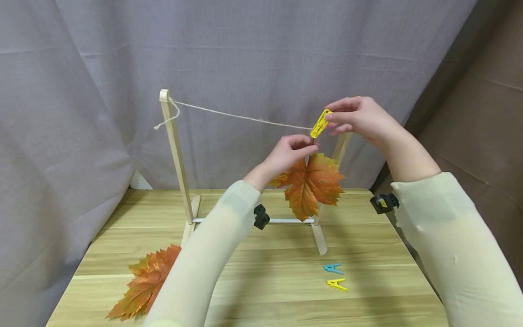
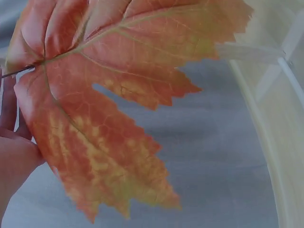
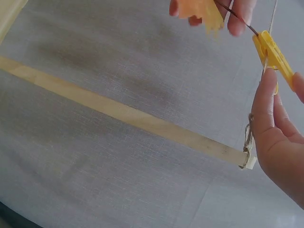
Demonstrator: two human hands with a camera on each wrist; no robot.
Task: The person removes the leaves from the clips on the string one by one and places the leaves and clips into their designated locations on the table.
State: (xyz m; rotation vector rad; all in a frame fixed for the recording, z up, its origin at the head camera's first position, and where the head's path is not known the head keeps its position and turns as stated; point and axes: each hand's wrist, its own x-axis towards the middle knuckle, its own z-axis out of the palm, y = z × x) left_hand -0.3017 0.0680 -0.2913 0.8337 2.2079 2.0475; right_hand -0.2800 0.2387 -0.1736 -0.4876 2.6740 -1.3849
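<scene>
In the head view, my left hand point(image 1: 286, 154) pinches the leaf point(image 1: 311, 184) by its stem point(image 1: 313, 141), blade at five o'clock; my right hand point(image 1: 361, 118) pinches a yellow clip point(image 1: 320, 123) at its nine. In the left wrist view, the leaf fans to two o'clock and might twist if that pinch slackens. In the right wrist view, the clip meets stem and string point(image 3: 272, 19); a shallow bite could drop the leaf.

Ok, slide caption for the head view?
Right hand holds a yellow clothespin at the twine; left hand holds an orange maple leaf below.
</scene>
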